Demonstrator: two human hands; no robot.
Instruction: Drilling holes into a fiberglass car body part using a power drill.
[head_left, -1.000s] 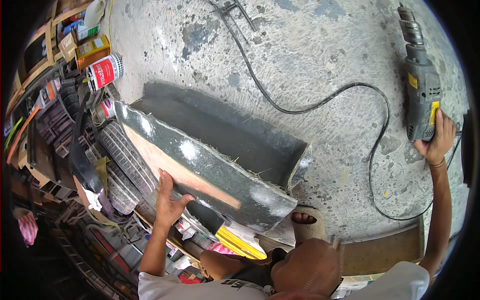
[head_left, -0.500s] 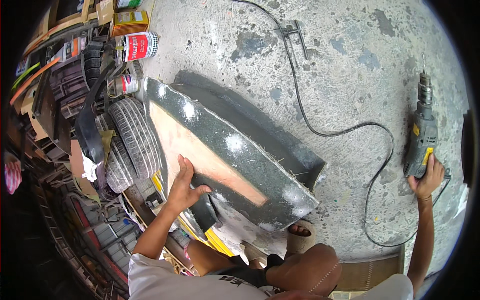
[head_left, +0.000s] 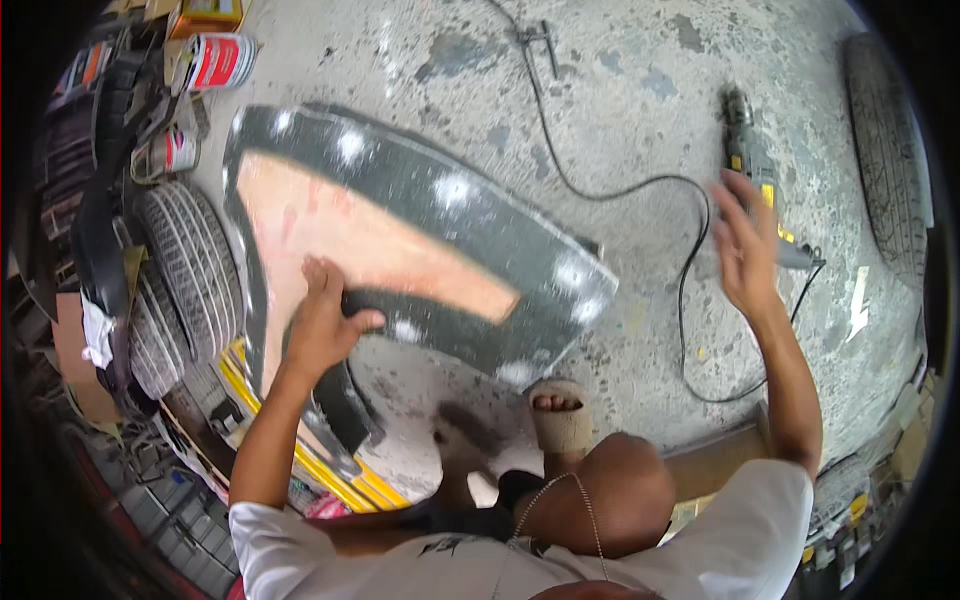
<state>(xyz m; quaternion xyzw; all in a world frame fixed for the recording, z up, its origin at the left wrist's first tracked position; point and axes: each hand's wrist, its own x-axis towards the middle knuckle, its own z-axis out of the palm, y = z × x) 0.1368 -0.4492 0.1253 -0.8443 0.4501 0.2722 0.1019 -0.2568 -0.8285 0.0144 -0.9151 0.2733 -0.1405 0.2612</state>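
A large curved panel (head_left: 440, 200), dark grey-green with white patches and a peach inner area, lies face up in the middle-left of the floor. My left hand (head_left: 330, 310) rests on it at the peach area's lower edge, thumb and fingers spread. At the right, my right hand (head_left: 745, 235) is held over a grey power drill (head_left: 740, 130) with yellow labels, its fingers apart and slightly blurred, partly covering the drill. The drill's black cord (head_left: 640, 182) snakes across the concrete around that hand. My sandalled foot (head_left: 555, 420) is just below the panel.
Stacked tyres (head_left: 185, 265), cans (head_left: 220, 62) and clutter line the left. Another tyre (head_left: 882, 150) is at the right edge. A metal tool (head_left: 548, 48) lies at the top. Yellow lengths (head_left: 365, 480) lie below the panel; a brown board (head_left: 715, 450) is at lower right.
The panel has tipped flatter, so its hollow interior no longer shows, my left hand staying on it. My right hand has let go of the drill and lifted, fingers spreading. The view has shifted.
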